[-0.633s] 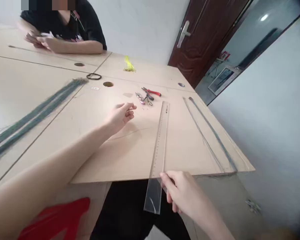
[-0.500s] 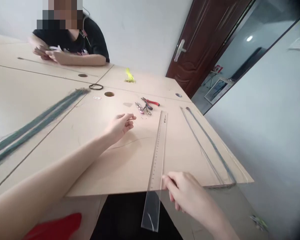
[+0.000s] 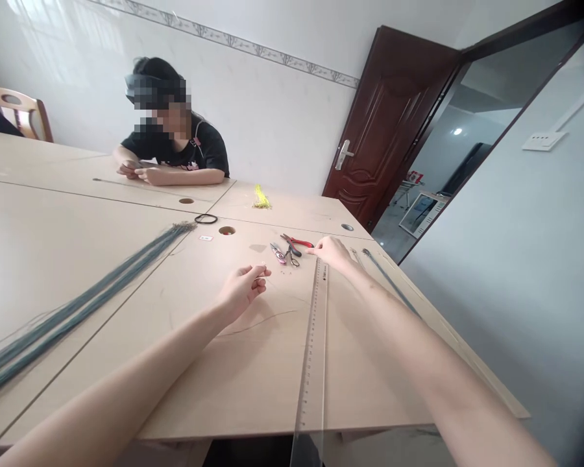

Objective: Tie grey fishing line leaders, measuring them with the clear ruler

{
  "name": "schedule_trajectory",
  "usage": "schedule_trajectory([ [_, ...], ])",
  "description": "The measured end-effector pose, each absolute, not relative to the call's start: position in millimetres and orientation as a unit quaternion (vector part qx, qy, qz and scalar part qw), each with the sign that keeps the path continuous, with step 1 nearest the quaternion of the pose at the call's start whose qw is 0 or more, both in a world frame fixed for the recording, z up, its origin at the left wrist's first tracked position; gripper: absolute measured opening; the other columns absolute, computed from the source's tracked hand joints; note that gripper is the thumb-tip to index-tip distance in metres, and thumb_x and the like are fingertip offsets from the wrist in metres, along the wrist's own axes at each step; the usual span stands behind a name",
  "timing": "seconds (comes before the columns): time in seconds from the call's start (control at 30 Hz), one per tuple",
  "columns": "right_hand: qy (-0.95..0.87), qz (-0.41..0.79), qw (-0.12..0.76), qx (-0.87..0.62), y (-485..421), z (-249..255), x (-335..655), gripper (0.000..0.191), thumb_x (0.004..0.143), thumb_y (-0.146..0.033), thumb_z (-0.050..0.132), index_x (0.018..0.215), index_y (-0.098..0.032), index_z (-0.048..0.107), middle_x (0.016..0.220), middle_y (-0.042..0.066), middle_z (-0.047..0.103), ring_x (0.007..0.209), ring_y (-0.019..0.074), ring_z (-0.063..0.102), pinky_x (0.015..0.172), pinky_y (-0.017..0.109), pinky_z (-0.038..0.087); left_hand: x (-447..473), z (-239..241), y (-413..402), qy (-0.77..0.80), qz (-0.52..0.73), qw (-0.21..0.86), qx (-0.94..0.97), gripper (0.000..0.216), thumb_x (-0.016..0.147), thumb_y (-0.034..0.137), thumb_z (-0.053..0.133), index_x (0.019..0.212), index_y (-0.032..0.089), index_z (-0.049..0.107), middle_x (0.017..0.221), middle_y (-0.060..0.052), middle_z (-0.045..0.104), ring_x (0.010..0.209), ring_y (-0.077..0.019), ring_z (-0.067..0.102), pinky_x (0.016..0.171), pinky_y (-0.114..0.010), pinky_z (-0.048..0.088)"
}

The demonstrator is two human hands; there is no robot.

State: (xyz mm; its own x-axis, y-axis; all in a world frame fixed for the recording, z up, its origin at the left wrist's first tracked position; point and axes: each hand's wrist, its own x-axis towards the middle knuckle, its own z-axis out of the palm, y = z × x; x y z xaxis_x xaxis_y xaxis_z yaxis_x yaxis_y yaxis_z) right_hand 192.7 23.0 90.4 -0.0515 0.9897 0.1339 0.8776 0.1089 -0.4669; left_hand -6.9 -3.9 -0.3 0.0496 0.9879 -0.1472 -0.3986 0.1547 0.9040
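My left hand [image 3: 247,288] is above the table with its fingers curled in a pinch. A thin strand shows faintly at its fingertips. Another fine strand [image 3: 272,316] curves across the wood beside that wrist. My right hand [image 3: 331,251] reaches over the far end of a clear ruler [image 3: 314,337], thumb stretched left and nothing visible in its fingers. Its fingertips are close to red-handled pliers [image 3: 299,242]; I cannot tell if they touch. Small scissors with a pink part [image 3: 279,255] lie against the pliers. The ruler's near end sticks out past the table edge.
Two bundles of blue-grey strands [image 3: 121,272] lie at left; another bundle [image 3: 392,282] lies at right, partly behind my forearm. A black ring [image 3: 206,219], a cable hole [image 3: 227,231] and a yellow bundle [image 3: 261,198] are farther back. A person [image 3: 175,155] sits across the table [image 3: 92,370].
My right hand has moved from the ruler's near end to its far end by the pliers. My left hand keeps its pinch. The head view has tilted up.
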Motion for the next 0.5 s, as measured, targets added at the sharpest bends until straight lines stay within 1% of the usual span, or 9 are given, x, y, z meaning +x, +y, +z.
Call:
schedule_trajectory([
  [0.17,-0.715,0.119,0.226,-0.651,26,95,188,0.031,0.091,-0.033,0.056,0.116,-0.014,0.057,0.115,0.008,0.059,0.098,0.0201,0.061,0.083,0.039,0.053,-6,0,-6,0.419,0.535,0.639,0.36,0.014,0.091,0.023,0.057,0.096,0.011,0.06,0.087,-0.003,0.061,0.067,-0.0109,0.059,0.058,-0.024,0.052],
  [0.27,-0.717,0.13,0.22,-0.649,23,99,191,0.032,0.091,-0.033,0.056,0.117,-0.015,0.056,0.117,0.009,0.059,0.099,0.0198,0.061,0.084,0.04,0.052,-5,0,-7,0.417,0.531,0.641,0.364,0.014,0.091,0.024,0.057,0.096,0.01,0.06,0.087,-0.003,0.061,0.067,-0.0108,0.059,0.058,-0.024,0.052],
  [0.37,-0.714,0.15,0.209,-0.651,2,98,200,0.029,0.092,-0.034,0.054,0.114,-0.016,0.057,0.115,0.008,0.059,0.096,0.0184,0.06,0.083,0.039,0.052,-5,0,-7,0.417,0.529,0.641,0.369,0.015,0.091,0.024,0.057,0.095,0.01,0.06,0.086,-0.003,0.061,0.066,-0.0106,0.058,0.057,-0.024,0.052],
  [0.43,-0.707,0.172,0.193,-0.658,-31,89,210,0.023,0.093,-0.033,0.051,0.107,-0.016,0.059,0.108,0.007,0.062,0.089,0.0156,0.061,0.08,0.035,0.052,-4,-2,-6,0.419,0.525,0.641,0.372,0.014,0.091,0.024,0.057,0.095,0.011,0.06,0.086,-0.003,0.061,0.066,-0.0105,0.058,0.057,-0.024,0.051],
  [0.47,-0.701,0.189,0.176,-0.664,-53,82,215,0.021,0.092,-0.032,0.052,0.101,-0.015,0.06,0.097,0.005,0.064,0.082,0.0143,0.061,0.075,0.033,0.051,-4,-2,-6,0.419,0.524,0.641,0.373,0.014,0.091,0.024,0.057,0.095,0.011,0.06,0.086,-0.003,0.061,0.066,-0.0105,0.058,0.057,-0.024,0.051],
  [0.5,-0.693,0.216,0.152,-0.671,-78,72,218,0.022,0.091,-0.034,0.053,0.089,-0.015,0.061,0.082,0.003,0.065,0.071,0.0133,0.06,0.067,0.03,0.049,-4,-3,-6,0.42,0.522,0.641,0.375,0.014,0.091,0.024,0.057,0.095,0.011,0.06,0.087,-0.003,0.061,0.066,-0.0105,0.058,0.057,-0.024,0.051],
])
